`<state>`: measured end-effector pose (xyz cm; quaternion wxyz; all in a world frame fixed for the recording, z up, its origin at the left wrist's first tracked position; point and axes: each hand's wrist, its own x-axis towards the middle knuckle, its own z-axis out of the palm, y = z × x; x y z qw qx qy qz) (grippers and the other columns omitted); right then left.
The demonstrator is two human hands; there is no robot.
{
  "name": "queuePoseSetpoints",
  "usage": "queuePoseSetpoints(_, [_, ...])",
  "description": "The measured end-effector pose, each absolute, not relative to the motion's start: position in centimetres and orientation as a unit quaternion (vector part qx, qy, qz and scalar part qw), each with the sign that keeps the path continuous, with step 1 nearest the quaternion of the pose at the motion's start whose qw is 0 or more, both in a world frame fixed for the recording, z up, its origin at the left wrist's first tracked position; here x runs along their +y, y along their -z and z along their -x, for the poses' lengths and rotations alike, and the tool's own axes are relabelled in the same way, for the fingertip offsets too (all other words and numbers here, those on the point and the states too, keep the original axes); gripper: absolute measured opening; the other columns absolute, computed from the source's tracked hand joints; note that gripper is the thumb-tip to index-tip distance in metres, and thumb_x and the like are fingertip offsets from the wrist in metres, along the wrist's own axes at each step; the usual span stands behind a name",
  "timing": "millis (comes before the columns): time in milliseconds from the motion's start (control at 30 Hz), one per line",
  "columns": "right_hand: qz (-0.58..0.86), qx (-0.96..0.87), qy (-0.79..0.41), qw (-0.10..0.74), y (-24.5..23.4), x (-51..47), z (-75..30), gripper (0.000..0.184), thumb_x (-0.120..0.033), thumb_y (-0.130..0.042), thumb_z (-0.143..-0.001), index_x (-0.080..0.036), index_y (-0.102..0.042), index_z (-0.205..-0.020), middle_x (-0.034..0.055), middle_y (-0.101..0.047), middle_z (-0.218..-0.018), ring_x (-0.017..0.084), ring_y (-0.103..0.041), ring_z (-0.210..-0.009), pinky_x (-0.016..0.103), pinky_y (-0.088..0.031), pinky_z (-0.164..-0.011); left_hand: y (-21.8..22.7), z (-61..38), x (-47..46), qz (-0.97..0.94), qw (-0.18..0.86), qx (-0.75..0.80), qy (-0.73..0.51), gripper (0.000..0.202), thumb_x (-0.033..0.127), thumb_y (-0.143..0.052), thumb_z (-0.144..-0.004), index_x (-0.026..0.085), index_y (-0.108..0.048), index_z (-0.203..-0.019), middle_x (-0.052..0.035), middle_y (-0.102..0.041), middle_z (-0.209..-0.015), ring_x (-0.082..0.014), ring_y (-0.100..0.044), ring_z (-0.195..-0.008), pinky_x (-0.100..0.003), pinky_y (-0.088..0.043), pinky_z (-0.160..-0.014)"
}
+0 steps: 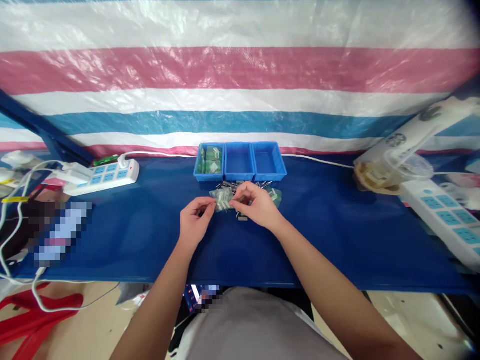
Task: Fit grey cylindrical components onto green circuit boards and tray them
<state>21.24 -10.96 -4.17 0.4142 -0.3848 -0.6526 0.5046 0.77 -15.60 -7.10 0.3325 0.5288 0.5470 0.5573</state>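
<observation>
Between my two hands is a small clear plastic bag with greenish print and pale marks. My left hand pinches its left edge between thumb and fingertips. At its right side, my right hand has thumb and forefinger closed on the bag's edge. Small dark and metallic pieces lie on the blue table around and behind my right hand, which partly hides them. Another greenish bag shows just right of that hand. Behind, the left blue bin holds several similar bags.
Two more blue bins, a middle one and a right one, adjoin the left bin. White power strips stand at left and right. A clear plastic container sits at the right, and white cables run along the back.
</observation>
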Motion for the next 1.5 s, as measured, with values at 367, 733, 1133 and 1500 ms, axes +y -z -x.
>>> queuePoseSetpoints(367, [0.42,-0.647,-0.493,0.403,3.7,-10.7,-21.4,0.031,-0.048,-0.077,-0.081,-0.018,-0.075,-0.086,0.0024,-0.069,-0.072,0.014,-0.059,-0.059,0.027,-0.047,-0.054,7.3,-1.3,-15.4,-0.513,0.351,0.555,-0.554,0.035,0.039,-0.076,-0.084,0.017,-0.072,-0.111,-0.0078,-0.078,-0.095,-0.0165,-0.072,-0.077,-0.028,-0.058,-0.073])
queuePoseSetpoints(733, [0.41,-0.563,-0.567,0.44,3.8,-9.9,-22.2,0.035,-0.051,-0.08,-0.08,-0.018,-0.079,-0.091,0.0053,-0.076,-0.075,0.017,-0.069,-0.066,0.029,-0.054,-0.06,5.5,-1.8,-13.2,-0.543,0.391,0.524,-0.526,0.027,0.041,-0.071,-0.089,0.018,-0.073,-0.102,-0.0045,-0.076,-0.079,-0.0183,-0.073,-0.075,-0.028,-0.056,-0.072])
queuePoseSetpoints(1133, [0.425,-0.576,-0.489,0.498,4.5,-9.5,-22.3,0.031,-0.041,-0.085,-0.073,-0.02,-0.066,-0.085,0.0026,-0.073,-0.081,0.016,-0.066,-0.07,0.03,-0.051,-0.064,6.8,-2.7,-10.5,-0.569,0.324,0.502,-0.566,0.021,0.037,-0.076,-0.084,0.017,-0.075,-0.093,-0.0061,-0.075,-0.092,-0.0145,-0.067,-0.074,-0.026,-0.054,-0.071])
queuePoseSetpoints(1500, [0.43,-0.601,-0.468,0.483,5.0,-9.3,-22.3,0.025,-0.045,-0.08,-0.08,-0.021,-0.076,-0.087,0.0049,-0.077,-0.083,0.019,-0.069,-0.072,0.032,-0.054,-0.066,7.2,-2.7,-10.5,-0.563,0.349,0.466,-0.587,0.031,0.034,-0.078,-0.084,0.018,-0.074,-0.11,-0.0044,-0.073,-0.088,-0.0127,-0.065,-0.073,-0.024,-0.052,-0.067])
